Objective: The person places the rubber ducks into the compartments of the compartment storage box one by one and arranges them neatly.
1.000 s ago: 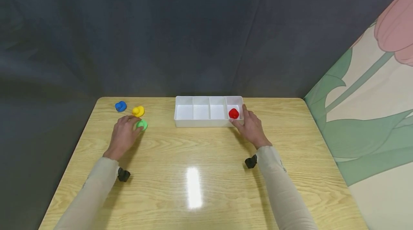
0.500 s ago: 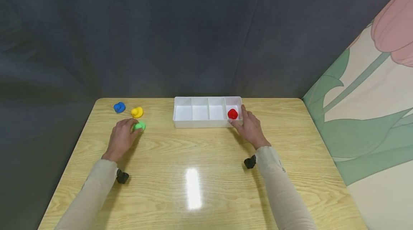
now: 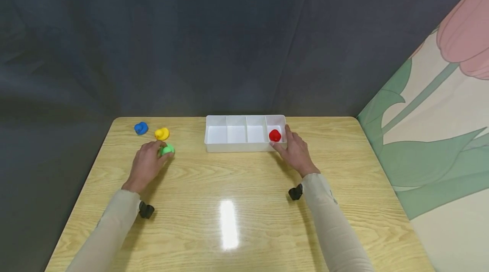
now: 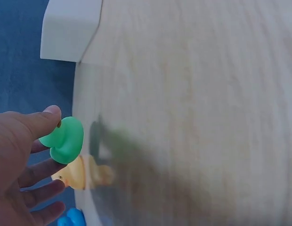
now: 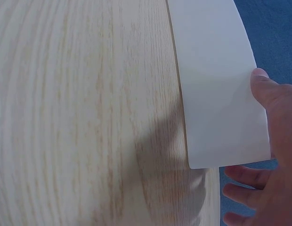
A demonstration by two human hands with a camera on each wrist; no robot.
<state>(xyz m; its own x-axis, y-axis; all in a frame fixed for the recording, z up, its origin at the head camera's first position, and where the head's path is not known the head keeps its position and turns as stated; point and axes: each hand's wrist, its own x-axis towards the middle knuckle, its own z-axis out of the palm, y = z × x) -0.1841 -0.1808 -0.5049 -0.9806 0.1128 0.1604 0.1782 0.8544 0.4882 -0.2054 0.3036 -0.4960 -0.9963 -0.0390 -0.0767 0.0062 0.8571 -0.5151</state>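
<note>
My left hand point(image 3: 147, 161) pinches a green rubber duck point(image 4: 68, 141) between thumb and fingertips at the left of the table. In the left wrist view the duck's shadow lies apart from it on the wood. Just beyond sits a yellow rubber duck point(image 3: 162, 133), with a blue rubber duck point(image 3: 141, 128) farther left. My right hand point(image 3: 296, 155) holds the right front corner of a white compartment tray point(image 3: 240, 147), thumb on the front rim and fingers along the right side. A small red toy point(image 3: 274, 135) lies in the tray's rightmost compartment.
The tray stands near the far edge of the wooden table point(image 3: 191, 204); its other compartments show bare white floors. A dark curtain point(image 3: 229, 43) hangs behind the table, and a flower-patterned wall covering point(image 3: 439, 136) rises on the right.
The left fingers have closed round the green duck, which has shifted slightly to the right of the yellow one. My right hand stays at the tray's corner. The head view has tilted a little.
</note>
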